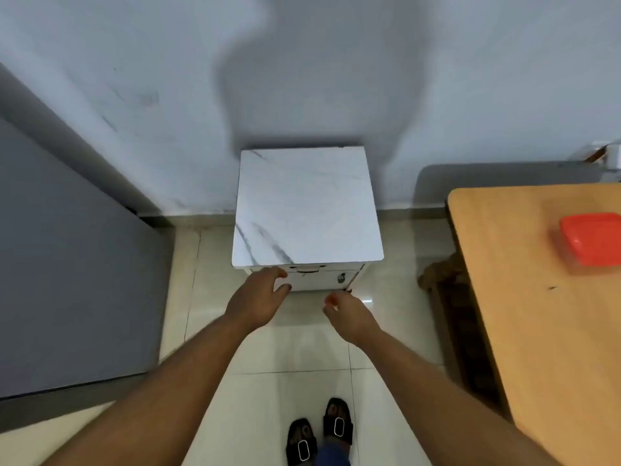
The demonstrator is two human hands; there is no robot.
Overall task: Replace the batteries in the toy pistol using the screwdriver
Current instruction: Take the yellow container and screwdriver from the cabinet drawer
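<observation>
Sandals point(319, 432) are showing at the bottom edge, both feet planted on the pale tiles point(262, 348), so the person is standing square in front of the cabinet point(307, 206) and looking straight down at it. 2 bare forearms are stretching forward and down, converging on the cabinet's front.

Left hand point(258, 299) is reaching the top drawer point(319, 279), palm down, wrist bent, fingers spread and curling toward the drawer's left upper edge. It is holding nothing; whether the fingertips are actually touching the drawer front is hard to tell. Right hand point(349, 314) is hanging a little lower and nearer the body, just short of the cabinet's bottom right corner, fingers loosely curled, thumb and forefinger close together but nothing visibly pinched between them.

No pistol, no screwdriver, no batteries are showing anywhere in view. Judging by the hands, the drawer is where the person is expecting to find them, which would explain both arms homing in on it. A small round lock point(341, 278) is sitting on the drawer's right side, and a dark handle recess point(307, 270) is lying just under the marbled top.

Off to the right, a wooden table point(524, 331) is carrying a red lidded box point(593, 238), well apart from both hands. Task looks barely begun.
</observation>
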